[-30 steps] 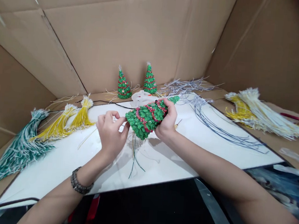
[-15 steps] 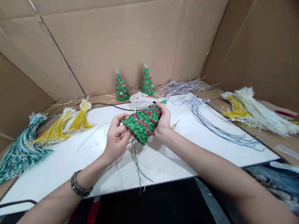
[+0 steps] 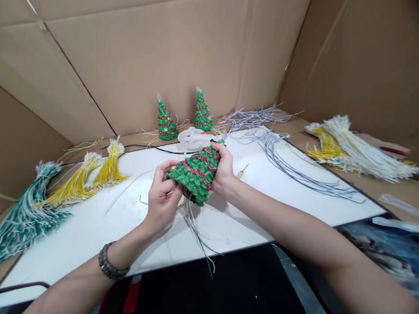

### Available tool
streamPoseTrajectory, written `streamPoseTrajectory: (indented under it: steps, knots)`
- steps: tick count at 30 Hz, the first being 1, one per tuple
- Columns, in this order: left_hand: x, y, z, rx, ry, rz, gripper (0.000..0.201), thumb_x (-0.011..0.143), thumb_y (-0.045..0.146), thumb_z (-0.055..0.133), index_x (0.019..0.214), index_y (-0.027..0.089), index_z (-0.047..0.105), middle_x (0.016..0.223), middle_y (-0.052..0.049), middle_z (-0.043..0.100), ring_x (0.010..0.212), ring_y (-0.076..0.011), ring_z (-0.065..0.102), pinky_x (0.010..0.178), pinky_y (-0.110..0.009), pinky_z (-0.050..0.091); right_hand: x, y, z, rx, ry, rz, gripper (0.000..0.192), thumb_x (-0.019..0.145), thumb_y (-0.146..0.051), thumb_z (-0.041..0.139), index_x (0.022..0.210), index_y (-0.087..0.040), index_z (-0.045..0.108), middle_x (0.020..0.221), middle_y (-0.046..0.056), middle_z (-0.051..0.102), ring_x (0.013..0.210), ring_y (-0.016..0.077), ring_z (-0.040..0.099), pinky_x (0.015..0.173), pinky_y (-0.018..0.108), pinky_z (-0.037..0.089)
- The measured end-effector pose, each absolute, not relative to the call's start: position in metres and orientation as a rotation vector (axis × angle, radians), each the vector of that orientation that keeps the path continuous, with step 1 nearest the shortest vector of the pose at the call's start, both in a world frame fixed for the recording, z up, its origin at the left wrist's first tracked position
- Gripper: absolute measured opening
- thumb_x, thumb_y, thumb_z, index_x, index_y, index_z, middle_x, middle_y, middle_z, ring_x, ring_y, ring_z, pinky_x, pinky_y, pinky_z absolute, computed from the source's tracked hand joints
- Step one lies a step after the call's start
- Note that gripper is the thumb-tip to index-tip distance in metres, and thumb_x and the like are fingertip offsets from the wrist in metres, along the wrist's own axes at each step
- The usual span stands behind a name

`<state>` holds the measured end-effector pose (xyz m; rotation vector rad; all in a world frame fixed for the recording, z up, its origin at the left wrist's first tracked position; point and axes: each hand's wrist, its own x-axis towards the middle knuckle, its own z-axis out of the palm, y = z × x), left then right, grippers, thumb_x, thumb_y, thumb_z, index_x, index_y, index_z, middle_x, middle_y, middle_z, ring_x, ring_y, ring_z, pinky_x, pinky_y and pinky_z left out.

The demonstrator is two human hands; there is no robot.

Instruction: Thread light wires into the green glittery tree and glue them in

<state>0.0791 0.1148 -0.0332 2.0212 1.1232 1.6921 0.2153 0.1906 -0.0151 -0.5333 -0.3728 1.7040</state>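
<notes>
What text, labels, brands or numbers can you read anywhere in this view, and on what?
None: no readable word, number or sign shows.
The cardboard walls are blank.
The beaded green tree held in the left hand and right hand carries no label.
The white board, the bundles of yellow wire and the two small trees at the back bear no print.

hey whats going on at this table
A person holds a small green beaded tree sideways over a white board. The right hand grips its upper part, while the left hand works at its base, where loose wires hang out. Two similar trees stand upright by the cardboard wall, and bundles of yellow, teal and white wires lie around.
</notes>
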Motion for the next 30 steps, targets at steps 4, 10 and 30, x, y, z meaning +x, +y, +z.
streamPoseTrajectory:
  steps: [4,10,30]
  knots:
    - [0.081,0.114,-0.033,1.99,1.133,1.704,0.031,0.09,0.026,0.06,0.062,0.016,0.057,0.119,-0.01,0.058,0.109,-0.02,0.058,0.094,-0.033,0.051,0.216,0.191,-0.016,-0.556,-0.378,1.724,0.021,0.071,-0.042,0.06,0.06,-0.024,0.055,0.049,0.0,0.06,0.053,0.0239,0.063,0.057,0.041,0.058]
    - [0.081,0.114,-0.034,1.979,1.134,1.715,0.029,0.089,0.024,0.061,0.061,0.016,0.059,0.118,-0.011,0.058,0.11,-0.021,0.058,0.094,-0.035,0.051,0.217,0.191,-0.016,-0.538,-0.393,1.719,0.022,0.072,-0.042,0.061,0.06,-0.024,0.055,0.051,0.0,0.061,0.048,0.0218,0.061,0.056,0.041,0.057]
    - [0.066,0.138,-0.05,1.361,1.141,1.705,0.045,0.068,0.033,0.082,0.108,0.017,0.071,0.114,-0.009,0.073,0.109,-0.028,0.067,0.098,-0.043,0.052,0.213,0.162,0.001,-0.58,-0.709,1.726,0.062,0.058,-0.023,0.089,0.102,-0.029,0.046,0.087,-0.006,0.07,0.079,0.0184,0.07,0.062,0.031,0.059]
